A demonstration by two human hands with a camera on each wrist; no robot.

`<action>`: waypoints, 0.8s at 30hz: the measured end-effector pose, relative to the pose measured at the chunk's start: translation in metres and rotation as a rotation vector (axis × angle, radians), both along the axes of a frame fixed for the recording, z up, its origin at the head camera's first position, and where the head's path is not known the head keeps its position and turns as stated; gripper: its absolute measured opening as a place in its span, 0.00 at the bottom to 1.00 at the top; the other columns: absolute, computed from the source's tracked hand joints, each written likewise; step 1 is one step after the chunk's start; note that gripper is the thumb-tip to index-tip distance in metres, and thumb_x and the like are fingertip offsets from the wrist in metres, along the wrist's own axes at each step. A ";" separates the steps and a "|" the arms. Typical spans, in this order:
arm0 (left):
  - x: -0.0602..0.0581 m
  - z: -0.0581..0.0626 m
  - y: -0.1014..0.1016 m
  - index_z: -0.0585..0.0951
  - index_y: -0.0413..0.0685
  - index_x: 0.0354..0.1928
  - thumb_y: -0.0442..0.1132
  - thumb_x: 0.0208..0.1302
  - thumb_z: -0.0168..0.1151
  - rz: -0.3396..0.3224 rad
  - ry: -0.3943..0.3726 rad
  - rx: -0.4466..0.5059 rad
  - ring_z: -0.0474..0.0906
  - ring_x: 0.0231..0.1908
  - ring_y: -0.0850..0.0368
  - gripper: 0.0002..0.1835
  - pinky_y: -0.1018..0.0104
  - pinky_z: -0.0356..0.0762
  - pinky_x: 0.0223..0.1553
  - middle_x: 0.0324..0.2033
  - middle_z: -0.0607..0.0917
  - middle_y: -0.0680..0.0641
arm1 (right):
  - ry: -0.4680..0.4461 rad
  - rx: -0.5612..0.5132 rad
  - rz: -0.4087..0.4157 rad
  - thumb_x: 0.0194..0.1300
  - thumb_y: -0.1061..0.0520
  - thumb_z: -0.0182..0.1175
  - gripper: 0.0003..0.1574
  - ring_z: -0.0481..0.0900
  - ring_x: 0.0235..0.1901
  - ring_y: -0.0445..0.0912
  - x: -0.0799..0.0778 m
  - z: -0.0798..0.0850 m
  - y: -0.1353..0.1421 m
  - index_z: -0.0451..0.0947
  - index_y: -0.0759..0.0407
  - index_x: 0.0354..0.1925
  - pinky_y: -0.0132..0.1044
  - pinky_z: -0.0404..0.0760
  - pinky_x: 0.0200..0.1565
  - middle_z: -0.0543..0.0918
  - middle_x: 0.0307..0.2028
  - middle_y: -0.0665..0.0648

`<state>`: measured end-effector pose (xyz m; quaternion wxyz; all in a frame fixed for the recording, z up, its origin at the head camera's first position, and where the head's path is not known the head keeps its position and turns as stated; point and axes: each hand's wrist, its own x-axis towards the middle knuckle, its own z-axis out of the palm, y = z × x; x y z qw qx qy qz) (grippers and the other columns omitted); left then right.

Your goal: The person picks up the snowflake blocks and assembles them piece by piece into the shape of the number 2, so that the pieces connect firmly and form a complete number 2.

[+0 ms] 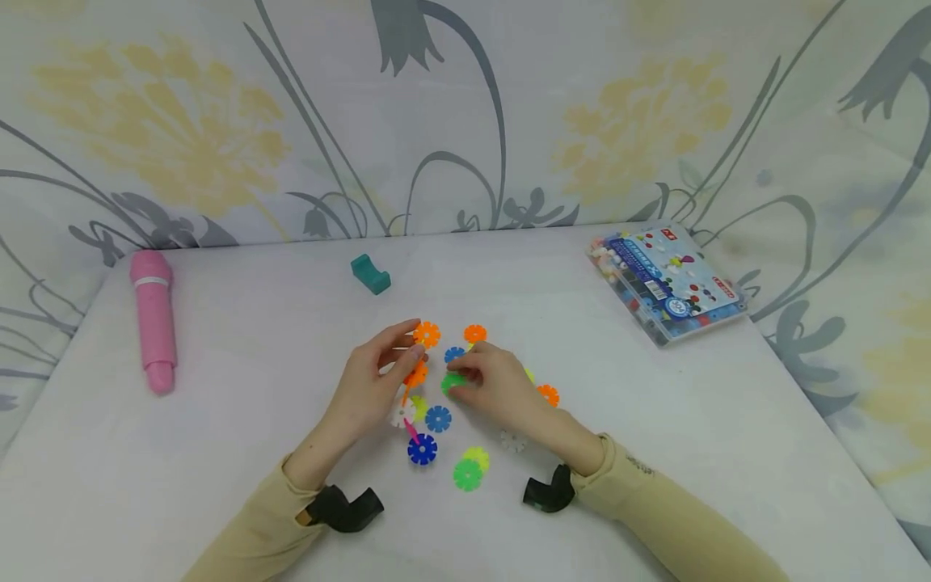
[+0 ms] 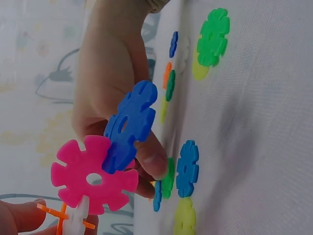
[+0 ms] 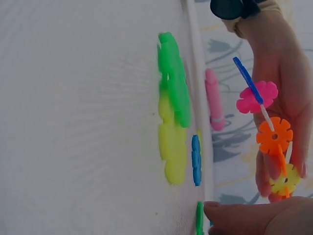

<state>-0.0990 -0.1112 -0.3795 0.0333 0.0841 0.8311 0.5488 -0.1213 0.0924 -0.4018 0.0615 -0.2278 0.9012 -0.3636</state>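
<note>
My left hand [image 1: 374, 376] holds up a chain of slotted flower discs by its orange discs [image 1: 426, 334]. A white disc, a pink disc [image 2: 90, 176] and a dark blue disc [image 2: 131, 126] hang at the chain's lower end. The right wrist view also shows a yellow disc [image 3: 285, 179] by the left fingers. My right hand [image 1: 498, 384] is low over the table, thumb and fingers bent about the edges of a green disc [image 1: 452, 383]. Its thumb covers part of that disc in the right wrist view. A blue disc [image 1: 454, 354] lies just beyond.
Loose discs lie around the hands: a green disc [image 1: 468, 474] overlapping a yellow one, a light blue disc [image 1: 438, 419], and orange discs [image 1: 549, 394]. Farther off are a pink cylinder [image 1: 154, 323], a teal block [image 1: 371, 274] and a clear case [image 1: 667, 279] of small pieces.
</note>
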 end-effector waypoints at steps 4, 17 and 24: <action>0.000 -0.001 0.001 0.71 0.43 0.70 0.38 0.75 0.56 0.003 -0.008 -0.006 0.79 0.57 0.40 0.24 0.50 0.78 0.58 0.56 0.81 0.38 | 0.023 0.065 0.015 0.60 0.56 0.72 0.16 0.72 0.33 0.43 -0.001 -0.004 -0.002 0.86 0.60 0.46 0.31 0.74 0.36 0.77 0.33 0.52; -0.001 -0.005 0.002 0.72 0.45 0.69 0.40 0.74 0.57 0.032 -0.050 0.031 0.84 0.52 0.45 0.24 0.59 0.82 0.53 0.54 0.82 0.39 | 0.023 0.090 -0.017 0.57 0.56 0.75 0.13 0.72 0.34 0.43 -0.001 -0.008 -0.002 0.84 0.59 0.39 0.34 0.76 0.39 0.75 0.32 0.50; -0.002 -0.006 0.004 0.73 0.45 0.69 0.41 0.74 0.58 0.038 -0.061 0.032 0.82 0.55 0.42 0.24 0.54 0.80 0.56 0.55 0.82 0.38 | 0.019 0.052 0.026 0.56 0.57 0.75 0.14 0.73 0.30 0.42 -0.001 -0.007 0.003 0.82 0.58 0.38 0.31 0.75 0.34 0.77 0.31 0.50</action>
